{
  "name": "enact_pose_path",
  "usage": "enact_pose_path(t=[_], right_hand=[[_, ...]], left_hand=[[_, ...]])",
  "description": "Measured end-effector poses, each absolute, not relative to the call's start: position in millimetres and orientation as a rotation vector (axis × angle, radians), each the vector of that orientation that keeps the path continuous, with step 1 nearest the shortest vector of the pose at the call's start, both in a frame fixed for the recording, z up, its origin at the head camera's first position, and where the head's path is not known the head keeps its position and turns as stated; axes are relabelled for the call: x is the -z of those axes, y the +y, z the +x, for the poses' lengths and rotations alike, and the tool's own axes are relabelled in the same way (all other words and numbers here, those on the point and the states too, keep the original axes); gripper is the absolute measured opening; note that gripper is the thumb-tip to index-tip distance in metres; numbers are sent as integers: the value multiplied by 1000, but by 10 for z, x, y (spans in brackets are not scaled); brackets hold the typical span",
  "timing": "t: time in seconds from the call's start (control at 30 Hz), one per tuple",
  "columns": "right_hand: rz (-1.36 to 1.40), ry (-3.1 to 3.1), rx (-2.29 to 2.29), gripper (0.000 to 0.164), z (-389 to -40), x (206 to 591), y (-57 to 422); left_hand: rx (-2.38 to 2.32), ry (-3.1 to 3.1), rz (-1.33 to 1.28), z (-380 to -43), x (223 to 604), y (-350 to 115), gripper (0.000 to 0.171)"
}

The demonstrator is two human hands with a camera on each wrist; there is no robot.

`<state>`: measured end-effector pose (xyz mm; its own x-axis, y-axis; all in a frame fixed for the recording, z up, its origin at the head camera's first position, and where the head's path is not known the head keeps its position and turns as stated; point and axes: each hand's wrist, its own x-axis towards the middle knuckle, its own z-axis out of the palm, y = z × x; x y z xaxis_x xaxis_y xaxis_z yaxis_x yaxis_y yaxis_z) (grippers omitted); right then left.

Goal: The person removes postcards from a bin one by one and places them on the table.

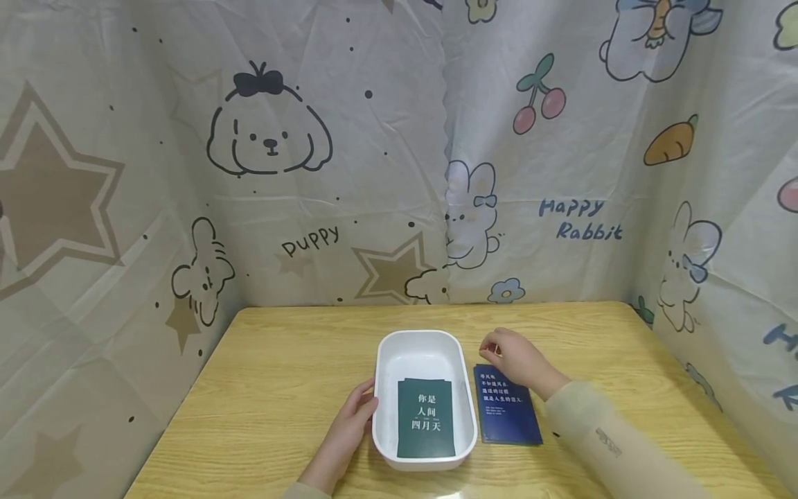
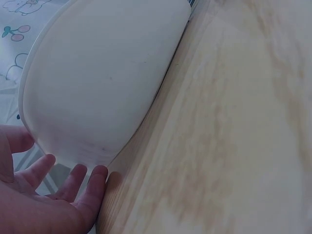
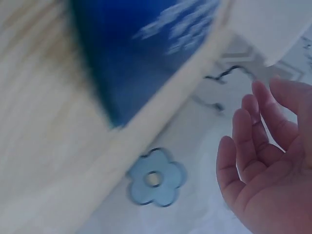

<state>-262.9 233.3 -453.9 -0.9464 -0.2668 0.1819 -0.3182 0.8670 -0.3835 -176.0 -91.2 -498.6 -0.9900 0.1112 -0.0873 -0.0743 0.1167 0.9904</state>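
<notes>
A white plastic tub (image 1: 421, 344) stands on the table with a small stack of dark green cards (image 1: 427, 440) lying inside it, printed with white characters. Against the tub's left outer wall rests my left hand (image 1: 350, 416); in the left wrist view its fingertips (image 2: 100, 171) touch the wall from outside. To the right of the tub lies a stack of blue cards (image 1: 509, 409) with white writing. My right hand (image 1: 516, 357) hovers over the far end of that stack, fingers loosely bent, and nothing shows between them in the right wrist view.
The yellow wood-grain table (image 1: 280, 374) reaches back to a patterned cloth (image 1: 386, 138) hanging behind and at both sides. The tub and the blue cards lie close together, with a narrow gap between them.
</notes>
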Motion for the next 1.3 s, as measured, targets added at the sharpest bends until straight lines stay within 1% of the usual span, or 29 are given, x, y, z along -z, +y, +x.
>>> enact_pose_path(t=[0.17,0.43,0.7,0.83,1.13,1.3], right_hand=[[542,-2822,-689,8,-2503,4393,2106],[721,-2755,-644,9,-2331,4278,1782],[857,-2845,-522,25,-2255,4336,1568],[915,-2867,-483,29,-2256,4405,1492],[931,-2983,-402,37,-2222,4475,1350],[914,-3045,-317,47,-2206,4525,1310]], left_hand=[[-1987,2242,23,-1759,4990,-911,47],[-1990,2234,32,-1773,4999,-911,47],[-1986,2241,24,-1780,5009,-909,47],[-1983,2243,17,-1774,5007,-905,47],[-1985,2252,14,-1767,4996,-901,47],[-1986,2252,16,-1766,4998,-903,47]])
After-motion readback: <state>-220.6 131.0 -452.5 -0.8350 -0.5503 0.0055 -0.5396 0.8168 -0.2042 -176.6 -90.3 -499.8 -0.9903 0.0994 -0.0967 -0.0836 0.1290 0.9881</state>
